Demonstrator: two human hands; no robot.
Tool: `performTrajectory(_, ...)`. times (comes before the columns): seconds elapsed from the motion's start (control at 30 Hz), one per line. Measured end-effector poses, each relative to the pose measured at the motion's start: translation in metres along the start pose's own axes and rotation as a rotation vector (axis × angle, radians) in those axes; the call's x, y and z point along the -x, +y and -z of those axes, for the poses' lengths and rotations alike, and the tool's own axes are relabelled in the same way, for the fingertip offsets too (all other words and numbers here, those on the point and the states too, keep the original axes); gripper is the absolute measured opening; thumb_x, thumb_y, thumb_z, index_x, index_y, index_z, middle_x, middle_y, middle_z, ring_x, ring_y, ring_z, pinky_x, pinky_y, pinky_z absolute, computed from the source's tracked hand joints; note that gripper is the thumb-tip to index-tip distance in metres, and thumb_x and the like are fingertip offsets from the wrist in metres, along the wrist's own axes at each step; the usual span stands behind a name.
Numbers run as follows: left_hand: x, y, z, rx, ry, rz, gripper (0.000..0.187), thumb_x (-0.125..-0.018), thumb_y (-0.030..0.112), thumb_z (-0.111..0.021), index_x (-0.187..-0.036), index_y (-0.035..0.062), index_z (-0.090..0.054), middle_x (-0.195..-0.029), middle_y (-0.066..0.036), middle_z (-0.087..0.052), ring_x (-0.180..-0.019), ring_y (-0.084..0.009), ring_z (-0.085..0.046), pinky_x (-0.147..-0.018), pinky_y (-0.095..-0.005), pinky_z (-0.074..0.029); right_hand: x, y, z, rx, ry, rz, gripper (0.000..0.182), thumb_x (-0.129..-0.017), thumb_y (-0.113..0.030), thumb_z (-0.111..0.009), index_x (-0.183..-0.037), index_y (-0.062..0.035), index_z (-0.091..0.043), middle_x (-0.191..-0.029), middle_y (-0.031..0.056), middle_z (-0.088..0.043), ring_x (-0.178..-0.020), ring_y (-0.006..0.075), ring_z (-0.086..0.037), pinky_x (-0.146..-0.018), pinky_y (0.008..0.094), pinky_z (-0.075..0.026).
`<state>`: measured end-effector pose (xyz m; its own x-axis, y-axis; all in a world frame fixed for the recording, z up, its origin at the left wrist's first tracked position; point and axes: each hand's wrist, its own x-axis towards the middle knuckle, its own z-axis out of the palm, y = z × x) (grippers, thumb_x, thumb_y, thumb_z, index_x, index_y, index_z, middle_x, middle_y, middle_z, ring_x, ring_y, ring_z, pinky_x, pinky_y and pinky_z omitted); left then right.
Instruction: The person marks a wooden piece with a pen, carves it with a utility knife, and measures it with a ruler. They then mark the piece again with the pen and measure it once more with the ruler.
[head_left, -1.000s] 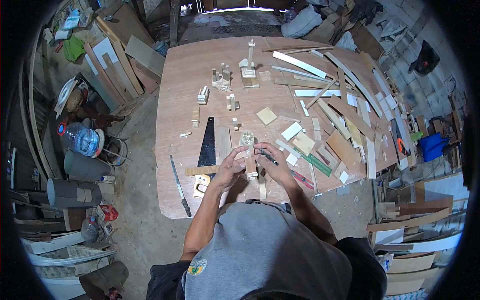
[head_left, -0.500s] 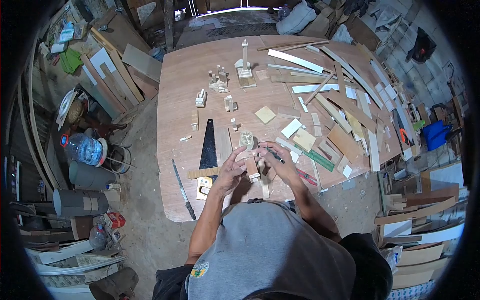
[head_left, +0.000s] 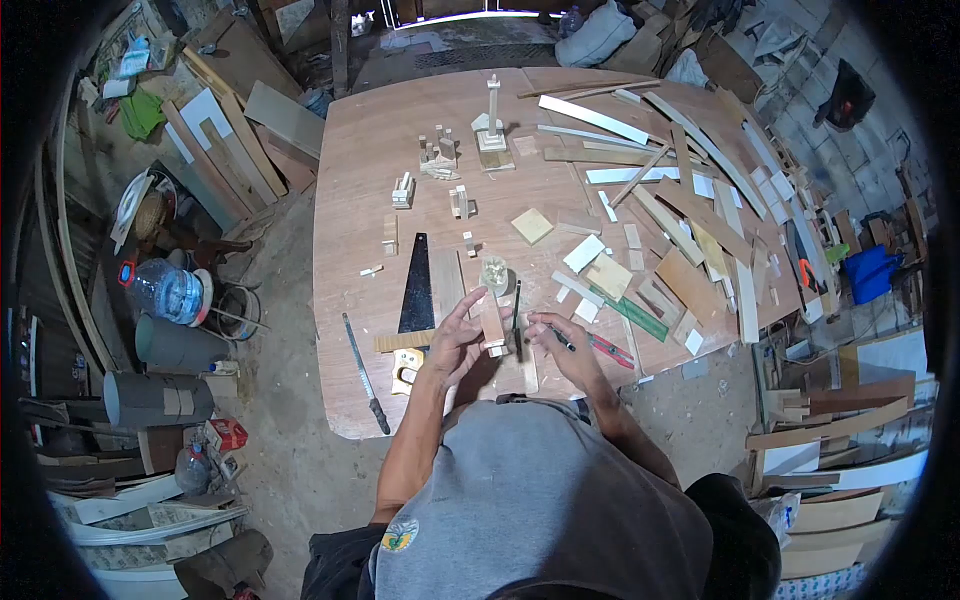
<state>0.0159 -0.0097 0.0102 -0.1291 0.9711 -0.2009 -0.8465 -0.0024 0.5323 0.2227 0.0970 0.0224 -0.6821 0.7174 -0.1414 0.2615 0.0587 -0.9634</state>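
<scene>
My left hand [head_left: 458, 342] is closed around a small wooden block [head_left: 491, 325] with a reddish-brown face and a pale stepped end. In the fingers of my right hand [head_left: 568, 358] sits a dark pen-like tool [head_left: 562, 340], apart from the block. Between the hands a thin black stick [head_left: 517, 308] shows over the table. A clear cup of pale bits [head_left: 494, 270] stands just beyond the block. To the right of my right hand lie red-handled pliers [head_left: 612, 351].
On the table [head_left: 370, 180] lie a handsaw [head_left: 416, 290], a slim file-like tool [head_left: 362, 365] and a green ruler [head_left: 640, 318]. Small wooden models stand farther back, including a tall column [head_left: 493, 115]. Wood strips [head_left: 690, 200] pile up on the right.
My right hand has drawn away from the block, right and toward me, with the dark tool still held. The block has tilted slightly left in my left hand, and the black stick now shows.
</scene>
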Motion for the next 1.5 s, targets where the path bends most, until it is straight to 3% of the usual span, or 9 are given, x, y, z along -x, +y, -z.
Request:
performTrajectory(0.2, 0.001, 0.0, 0.0, 0.075, -0.028, 0.006, 0.069, -0.09, -0.01, -0.05, -0.154, 0.0039, -0.027, -0.135, -0.036, -0.052, -0.123, -0.0385, -0.06, -0.104, -0.0461, -0.052, 0.005, 0.001, -0.002, -0.008, 0.009, 0.034, 0.031, -0.104, -0.021, -0.057, -0.125, 0.0011, -0.063, -0.101, 0.0071, -0.072, -0.09, 0.0112, -0.065, -0.083, 0.0265, -0.051)
performTrajectory(0.27, 0.001, 0.0, 0.001, 0.072, -0.026, 0.008, 0.07, -0.09, -0.01, -0.051, -0.154, 0.0041, -0.027, -0.136, -0.035, -0.052, -0.123, -0.0386, -0.06, -0.106, -0.0457, -0.051, 0.007, 0.001, -0.002, 0.024, 0.001, 0.017, 0.032, -0.104, -0.022, -0.054, -0.125, 0.0013, -0.062, -0.103, 0.0116, -0.074, -0.096, 0.0161, -0.068, -0.09, 0.0297, -0.05)
performTrajectory(0.5, 0.002, -0.002, 0.01, 0.021, -0.023, 0.005, 0.071, -0.089, -0.007, -0.054, -0.154, 0.0043, -0.027, -0.138, -0.031, -0.053, -0.125, -0.0367, -0.059, -0.107, -0.0448, -0.049, 0.007, 0.007, -0.005, 0.017, 0.003, 0.014, 0.031, -0.103, -0.021, -0.056, -0.124, 0.0011, -0.063, -0.103, 0.012, -0.074, -0.099, 0.0165, -0.069, -0.089, 0.0299, -0.051)
performTrajectory(0.57, 0.001, -0.003, 0.011, -0.004, -0.033, -0.004, 0.073, -0.09, -0.001, -0.061, -0.154, 0.0029, -0.027, -0.133, -0.031, -0.058, -0.122, -0.0347, -0.062, -0.106, -0.0431, -0.051, 0.006, 0.002, -0.004, -0.001, -0.006, 0.05, 0.031, -0.103, -0.019, -0.058, -0.124, 0.0028, -0.062, -0.103, 0.0087, -0.072, -0.093, 0.0114, -0.065, -0.085, 0.0264, -0.051)
performTrajectory(0.9, 0.0, -0.009, 0.011, -0.13, -0.047, 0.004, 0.079, -0.085, -0.001, -0.069, -0.154, 0.0047, -0.03, -0.131, -0.02, -0.063, -0.12, -0.0257, -0.062, -0.103, -0.0339, -0.05, -0.008, -0.015, -0.003, 0.0, 0.028, 0.055, 0.029, -0.1, -0.018, -0.062, -0.122, 0.0011, -0.064, -0.103, 0.0055, -0.068, -0.093, 0.0106, -0.063, -0.085, 0.0266, -0.05)
performTrajectory(0.97, 0.0, -0.011, 0.01, -0.166, -0.047, -0.022, 0.075, -0.088, 0.0, -0.068, -0.153, 0.0077, -0.034, -0.125, -0.013, -0.065, -0.113, -0.0189, -0.064, -0.097, -0.0311, -0.052, -0.012, -0.015, -0.003, 0.029, 0.031, 0.059, 0.03, -0.099, -0.017, -0.063, -0.123, 0.0005, -0.064, -0.105, 0.0057, -0.068, -0.093, 0.0109, -0.062, -0.086, 0.0268, -0.049)
performTrajectory(1.3, 0.0, -0.011, 0.002, -0.251, -0.027, -0.05, 0.074, -0.089, 0.0, -0.07, -0.153, 0.0079, -0.034, -0.121, -0.01, -0.065, -0.105, -0.0156, -0.066, -0.09, -0.0282, -0.054, -0.018, -0.021, -0.001, 0.022, 0.03, 0.081, 0.033, -0.098, -0.018, -0.065, -0.125, -0.0009, -0.063, -0.109, 0.0067, -0.069, -0.101, 0.0128, -0.062, -0.092, 0.0287, -0.048)
performTrajectory(1.37, -0.001, -0.011, 0.002, -0.324, -0.006, -0.068, 0.073, -0.088, 0.0, -0.071, -0.152, 0.0085, -0.037, -0.119, -0.008, -0.065, -0.103, -0.0136, -0.066, -0.084, -0.0261, -0.054, -0.017, -0.025, -0.003, 0.021, 0.07, 0.109, 0.03, -0.097, -0.016, -0.064, -0.123, -0.0008, -0.064, -0.101, 0.0079, -0.069, -0.089, 0.0115, -0.063, -0.079, 0.027, -0.051)
performTrajectory(1.5, -0.003, -0.014, 0.0, -0.384, 0.018, -0.102, 0.071, -0.087, -0.002, -0.072, -0.15, 0.0093, -0.041, -0.116, -0.006, -0.063, -0.099, -0.0111, -0.065, -0.082, -0.0243, -0.053, -0.018, -0.025, -0.003, 0.035, 0.065, 0.114, 0.03, -0.097, -0.016, -0.064, -0.123, -0.0006, -0.064, -0.1, 0.0078, -0.069, -0.089, 0.0114, -0.063, -0.079, 0.027, -0.051)
